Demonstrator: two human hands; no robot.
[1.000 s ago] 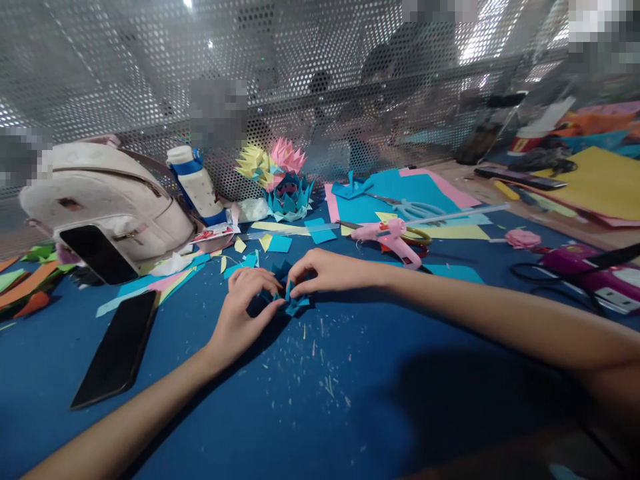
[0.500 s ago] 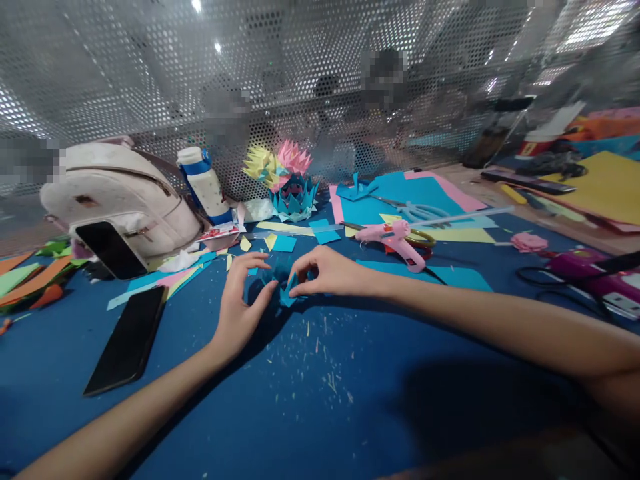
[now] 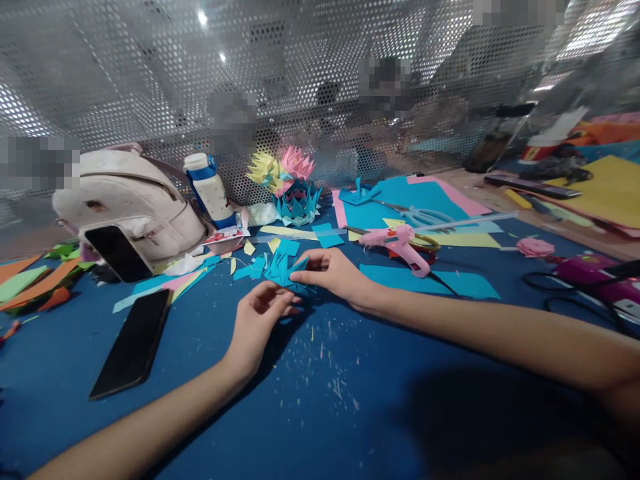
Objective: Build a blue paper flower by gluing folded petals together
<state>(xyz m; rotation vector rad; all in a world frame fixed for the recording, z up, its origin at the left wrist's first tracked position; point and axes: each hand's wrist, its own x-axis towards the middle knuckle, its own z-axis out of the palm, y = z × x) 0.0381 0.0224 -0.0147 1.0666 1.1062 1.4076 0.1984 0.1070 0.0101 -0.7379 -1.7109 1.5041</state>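
A folded blue paper flower (image 3: 281,267) with pointed petals is held a little above the blue table, between both hands. My right hand (image 3: 325,273) pinches its right side with thumb and fingers. From the lower left, my left hand (image 3: 263,313) is closed on the near edge of the flower, thumb against the fingers. Parts of the flower are hidden by the fingers. Beyond it stand finished-looking paper flowers: a yellow one (image 3: 266,171), a pink one (image 3: 297,162) and a blue one (image 3: 299,201). Small blue and yellow paper pieces lie just behind my hands.
To the right lie a pink glue gun (image 3: 400,243), scissors (image 3: 430,217), blue sheets (image 3: 390,201) and a pink paper rose (image 3: 535,247). A phone (image 3: 133,343) lies at left; another phone (image 3: 119,253) leans on a white backpack (image 3: 130,193) beside a bottle (image 3: 207,190). Perforated metal panel behind.
The blue paper flower has been lifted and tilted, so its petals show more. My left hand, more open before, has closed on its near edge; the view has shifted slightly.
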